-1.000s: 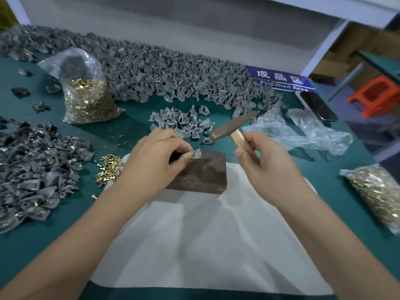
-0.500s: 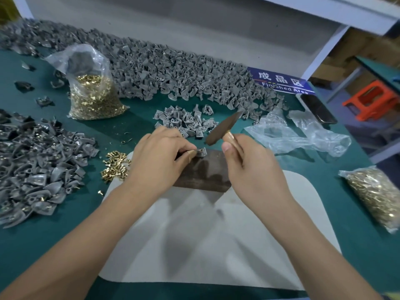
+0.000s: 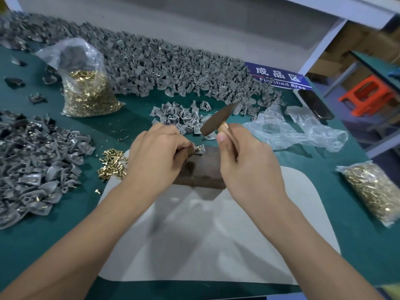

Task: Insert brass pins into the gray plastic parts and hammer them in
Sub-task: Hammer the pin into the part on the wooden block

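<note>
Head view: pinned a gray part (image 3: pixel 199 148) on the block (image 3: pixel 202 169) and held a hammer (image 3: pixel 218 120) raised over it.

Left hand (image 3: pixel 155 156) curled tight, thumb and fingers pinching the part down at the block's far edge, a brass pin (image 3: pixel 196 148) showing in it. Right hand (image 3: pixel 244 161) wrapped round the hammer's wooden handle, head tilted up and clear of the part. Block sat on the pale mat (image 3: pixel 216 234) at the tabletop's (image 3: pixel 32 241) near edge. Loose pins (image 3: pixel 111 162) lay just left of the mat. Pile of parts (image 3: pixel 32 165) spread toward the left edge, more (image 3: pixel 184 118) just beyond the block, and a long heap (image 3: pixel 173 68) along the far edge. One bag of pins (image 3: pixel 88 94) stood far left, another (image 3: pixel 374 191) lay at the right edge.
</note>
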`<act>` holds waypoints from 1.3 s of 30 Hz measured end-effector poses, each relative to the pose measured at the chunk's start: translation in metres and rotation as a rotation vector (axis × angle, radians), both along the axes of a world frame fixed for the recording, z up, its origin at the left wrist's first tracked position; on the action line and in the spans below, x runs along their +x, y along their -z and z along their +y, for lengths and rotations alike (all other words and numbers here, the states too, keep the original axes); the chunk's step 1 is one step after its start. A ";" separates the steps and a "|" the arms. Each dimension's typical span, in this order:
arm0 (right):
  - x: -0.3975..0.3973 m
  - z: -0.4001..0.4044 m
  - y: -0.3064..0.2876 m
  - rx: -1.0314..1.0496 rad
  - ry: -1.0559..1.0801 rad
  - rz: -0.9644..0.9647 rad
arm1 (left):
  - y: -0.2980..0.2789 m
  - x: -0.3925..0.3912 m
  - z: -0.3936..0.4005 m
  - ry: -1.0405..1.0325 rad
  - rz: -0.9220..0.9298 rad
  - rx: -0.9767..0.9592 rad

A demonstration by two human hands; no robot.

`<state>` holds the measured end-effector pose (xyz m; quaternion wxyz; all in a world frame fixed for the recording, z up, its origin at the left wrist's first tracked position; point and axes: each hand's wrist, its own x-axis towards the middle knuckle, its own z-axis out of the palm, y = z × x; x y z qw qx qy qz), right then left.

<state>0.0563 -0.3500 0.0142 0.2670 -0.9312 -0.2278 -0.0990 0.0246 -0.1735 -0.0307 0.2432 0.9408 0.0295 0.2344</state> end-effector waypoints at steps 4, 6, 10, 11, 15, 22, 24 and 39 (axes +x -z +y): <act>0.004 0.001 0.000 -0.163 -0.032 0.116 | -0.002 0.001 -0.002 -0.026 0.013 -0.024; 0.010 -0.001 -0.003 -0.151 -0.024 0.111 | -0.002 0.001 -0.002 -0.029 0.020 -0.035; 0.004 -0.004 -0.002 -0.003 -0.006 0.007 | -0.001 0.000 -0.001 -0.011 0.007 -0.013; 0.002 -0.003 0.000 -0.032 -0.020 0.025 | -0.002 0.000 -0.001 -0.012 0.008 -0.014; 0.004 -0.006 0.000 -0.114 -0.021 0.084 | -0.002 0.000 -0.002 -0.012 0.010 -0.031; 0.005 -0.004 -0.003 -0.158 -0.048 0.095 | -0.003 0.000 -0.003 -0.015 0.019 -0.035; 0.009 -0.003 -0.005 -0.077 -0.028 0.033 | -0.002 0.000 -0.002 -0.016 0.016 -0.024; 0.001 -0.008 -0.002 -0.154 -0.033 0.011 | -0.001 0.001 -0.002 -0.026 0.020 -0.027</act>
